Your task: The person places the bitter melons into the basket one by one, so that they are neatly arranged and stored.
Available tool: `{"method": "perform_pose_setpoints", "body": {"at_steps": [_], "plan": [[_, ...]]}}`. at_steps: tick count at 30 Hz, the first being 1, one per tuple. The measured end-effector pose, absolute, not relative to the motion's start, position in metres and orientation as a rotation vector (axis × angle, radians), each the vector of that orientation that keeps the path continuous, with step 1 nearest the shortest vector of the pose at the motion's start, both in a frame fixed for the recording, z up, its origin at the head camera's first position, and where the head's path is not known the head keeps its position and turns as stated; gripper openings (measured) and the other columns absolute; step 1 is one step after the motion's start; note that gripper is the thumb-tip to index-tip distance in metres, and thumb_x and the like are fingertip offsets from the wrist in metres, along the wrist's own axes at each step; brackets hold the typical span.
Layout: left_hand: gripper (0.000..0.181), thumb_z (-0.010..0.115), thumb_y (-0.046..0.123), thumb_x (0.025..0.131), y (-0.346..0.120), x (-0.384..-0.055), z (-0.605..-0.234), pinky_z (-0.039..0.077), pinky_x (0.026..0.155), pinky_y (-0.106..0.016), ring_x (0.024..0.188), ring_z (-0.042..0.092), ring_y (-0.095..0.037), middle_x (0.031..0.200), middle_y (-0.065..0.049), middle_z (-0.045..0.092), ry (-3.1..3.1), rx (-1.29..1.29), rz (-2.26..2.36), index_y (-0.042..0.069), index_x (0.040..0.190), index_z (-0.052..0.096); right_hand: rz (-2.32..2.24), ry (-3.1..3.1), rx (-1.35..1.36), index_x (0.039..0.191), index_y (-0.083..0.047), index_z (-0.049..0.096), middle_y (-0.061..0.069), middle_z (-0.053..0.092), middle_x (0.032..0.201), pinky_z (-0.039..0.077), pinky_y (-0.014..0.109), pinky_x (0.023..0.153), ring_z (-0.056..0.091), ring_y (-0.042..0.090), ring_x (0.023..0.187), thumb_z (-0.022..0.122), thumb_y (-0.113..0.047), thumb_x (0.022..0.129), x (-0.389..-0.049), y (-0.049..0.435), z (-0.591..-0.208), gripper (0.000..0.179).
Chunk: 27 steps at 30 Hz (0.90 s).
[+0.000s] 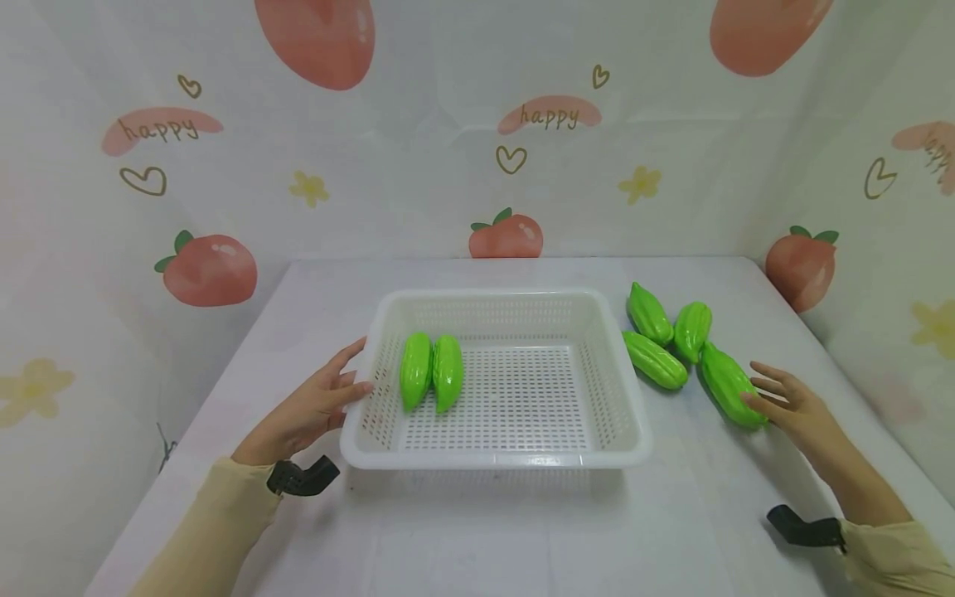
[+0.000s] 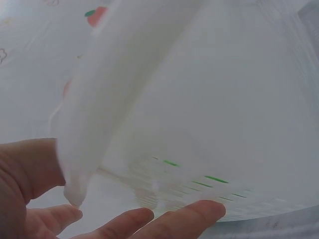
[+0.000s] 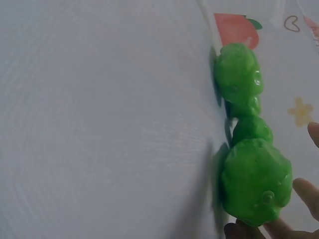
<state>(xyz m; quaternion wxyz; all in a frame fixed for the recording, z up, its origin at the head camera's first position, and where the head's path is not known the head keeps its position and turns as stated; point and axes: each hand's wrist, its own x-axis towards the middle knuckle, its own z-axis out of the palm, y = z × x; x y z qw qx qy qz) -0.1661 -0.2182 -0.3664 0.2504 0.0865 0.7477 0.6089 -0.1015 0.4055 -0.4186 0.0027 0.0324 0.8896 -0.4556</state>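
My left hand (image 1: 313, 408) holds the left rim of a white perforated plastic basket (image 1: 492, 460), thumb on the rim and fingers outside against its wall. In the left wrist view, the rim passes between thumb and fingers (image 2: 184, 219). Two shiny green bitter melons (image 1: 448, 373) lie side by side in the basket's left part. My right hand (image 1: 798, 410) is at the nearest loose bitter melon (image 1: 727, 385) on the table, fingers spread and thumb right at its side. The right wrist view shows that melon (image 3: 256, 181) end-on, with fingertips beside and under it.
Several more bitter melons (image 1: 652, 361) lie close together on the table (image 1: 477, 531), just right of the basket. A printed cloth (image 1: 418, 166) with fruit pictures hangs behind the table and along both sides.
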Motion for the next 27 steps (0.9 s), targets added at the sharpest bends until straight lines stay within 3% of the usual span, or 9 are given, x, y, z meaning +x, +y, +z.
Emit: {"method": "perform_pose_setpoints", "body": {"at_steps": [3, 6, 7, 8, 16, 27], "plan": [[0.081, 0.057, 0.02, 0.098, -0.218, -0.166, -0.366, 0.055, 0.086, -0.044, 0.106, 0.064, -0.027, 0.14, -0.023, 0.046, 2.044, 0.226, 1.649, 0.03, 0.156, 0.002, -1.361, 2.764, 0.159, 0.155, -0.029, 0.021, 0.028, 0.036, 0.146, 0.044, 0.028, 0.096, 0.049, 0.027, 0.126, 0.054, -0.029, 0.1, -0.103, 0.402, -0.419, 0.064], [0.081, 0.058, 0.021, 0.097, -0.217, -0.165, -0.366, 0.054, 0.088, -0.043, 0.108, 0.064, -0.027, 0.141, -0.022, 0.046, 2.05, 0.21, 1.64, 0.031, 0.156, 0.002, -1.374, 2.727, 0.176, 0.156, -0.023, 0.016, 0.041, 0.023, 0.147, 0.031, 0.064, 0.103, 0.028, 0.061, 0.127, 0.054, -0.03, 0.099, -0.104, 0.398, -0.418, 0.069], [0.081, 0.058, 0.022, 0.097, -0.217, -0.165, -0.365, 0.053, 0.089, -0.042, 0.108, 0.063, -0.027, 0.141, -0.022, 0.045, 2.051, 0.207, 1.638, 0.031, 0.156, 0.002, -1.386, 2.715, 0.179, 0.157, -0.021, 0.014, 0.042, 0.021, 0.147, 0.025, 0.072, 0.099, 0.026, 0.063, 0.127, 0.054, -0.03, 0.099, -0.104, 0.397, -0.417, 0.07], [0.081, 0.059, 0.023, 0.097, -0.217, -0.165, -0.365, 0.053, 0.09, -0.042, 0.109, 0.063, -0.026, 0.142, -0.021, 0.045, 2.052, 0.201, 1.634, 0.032, 0.156, 0.003, -1.389, 2.709, 0.179, 0.157, -0.02, 0.014, 0.042, 0.02, 0.147, 0.024, 0.073, 0.099, 0.025, 0.063, 0.127, 0.054, -0.03, 0.099, -0.105, 0.397, -0.417, 0.071], [0.08, 0.058, 0.023, 0.097, -0.217, -0.165, -0.365, 0.052, 0.09, -0.043, 0.109, 0.063, -0.029, 0.142, -0.021, 0.044, 2.032, 0.199, 1.642, 0.033, 0.155, 0.005, -1.321, 2.697, 0.206, 0.155, -0.006, 0.01, 0.044, 0.018, 0.146, 0.024, 0.074, 0.098, 0.023, 0.065, 0.128, 0.058, -0.033, 0.097, -0.109, 0.395, -0.414, 0.079], [0.082, 0.06, 0.023, 0.097, -0.217, -0.165, -0.365, 0.053, 0.089, -0.043, 0.108, 0.063, -0.027, 0.141, -0.023, 0.045, 2.055, 0.2, 1.631, 0.031, 0.156, 0.003, -1.221, 2.689, 0.23, 0.153, -0.001, 0.005, 0.047, 0.019, 0.143, 0.027, 0.071, 0.097, 0.023, 0.061, 0.131, 0.062, -0.034, 0.094, -0.113, 0.394, -0.413, 0.088]]}}
